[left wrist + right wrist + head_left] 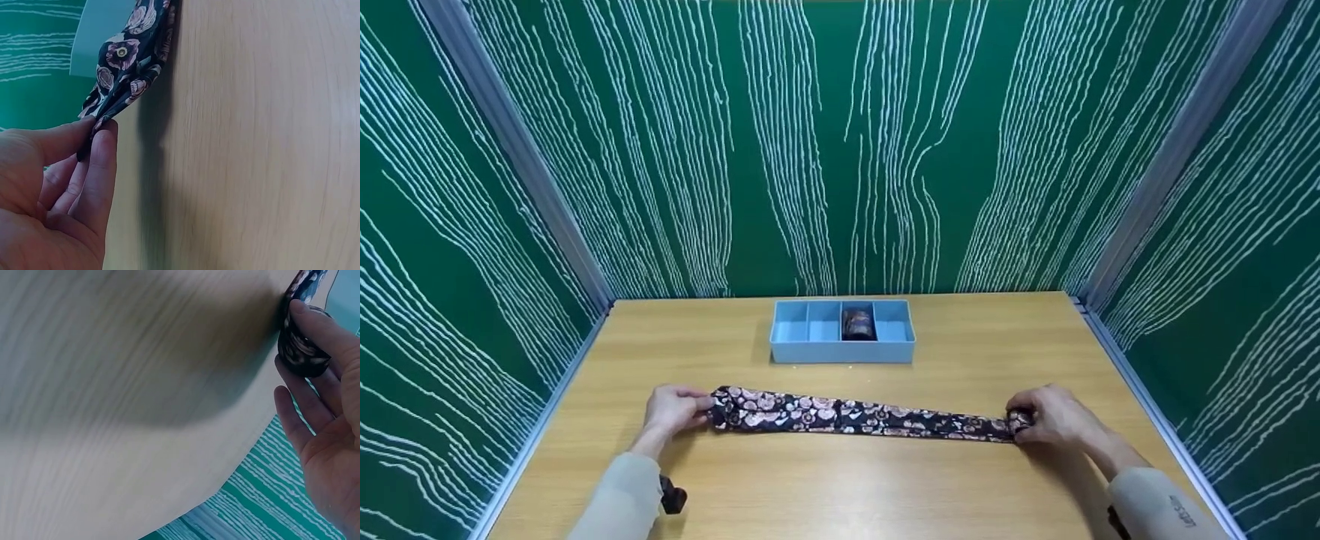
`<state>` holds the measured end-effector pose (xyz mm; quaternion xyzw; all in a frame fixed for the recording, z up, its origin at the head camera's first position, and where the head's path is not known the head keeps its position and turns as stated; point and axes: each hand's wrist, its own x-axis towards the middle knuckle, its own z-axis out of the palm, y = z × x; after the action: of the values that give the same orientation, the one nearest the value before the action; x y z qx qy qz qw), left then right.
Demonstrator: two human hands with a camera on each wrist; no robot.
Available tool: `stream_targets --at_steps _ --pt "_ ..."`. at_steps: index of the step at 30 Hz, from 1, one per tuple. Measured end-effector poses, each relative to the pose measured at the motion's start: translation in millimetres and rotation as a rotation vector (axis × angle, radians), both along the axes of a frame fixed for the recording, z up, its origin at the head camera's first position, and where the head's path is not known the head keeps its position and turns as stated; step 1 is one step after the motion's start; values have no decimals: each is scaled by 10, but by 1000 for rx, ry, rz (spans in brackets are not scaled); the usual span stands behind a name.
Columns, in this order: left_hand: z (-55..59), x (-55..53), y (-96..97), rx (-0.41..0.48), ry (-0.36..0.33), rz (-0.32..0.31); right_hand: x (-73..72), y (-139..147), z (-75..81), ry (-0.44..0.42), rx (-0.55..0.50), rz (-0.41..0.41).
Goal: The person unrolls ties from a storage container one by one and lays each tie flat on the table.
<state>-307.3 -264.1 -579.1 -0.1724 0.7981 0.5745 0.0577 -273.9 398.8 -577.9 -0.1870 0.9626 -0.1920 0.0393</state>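
Observation:
A dark necktie (840, 416) with pink and white flowers stretches sideways between the two hands, in front of the blue box. Its wide end is pinched between thumb and fingers of my left hand (671, 409); the left wrist view shows the cloth (121, 62) gathered at those fingertips. At the narrow end, my right hand (1057, 416) grips a rolled-up part of the tie (304, 349) between thumb and fingers. Part of that roll is hidden behind the thumb.
Behind the tie stands a light blue divided box (840, 352). One of its compartments, right of the middle, holds a dark patterned roll (858, 325). Green walls with white lines (780, 150) enclose the wooden table (810, 487) at the back and sides.

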Motion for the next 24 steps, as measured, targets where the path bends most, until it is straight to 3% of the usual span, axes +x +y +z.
stream_targets --at_steps 5,12,24 --pt "29 32 -79 -8 1 2 27 72 -7 44 -13 -10" --pt "49 25 -139 -24 -7 16 63 151 31 -8 -44 -99" --pt "74 43 -242 -46 -25 36 88 273 51 -30 -64 -150"
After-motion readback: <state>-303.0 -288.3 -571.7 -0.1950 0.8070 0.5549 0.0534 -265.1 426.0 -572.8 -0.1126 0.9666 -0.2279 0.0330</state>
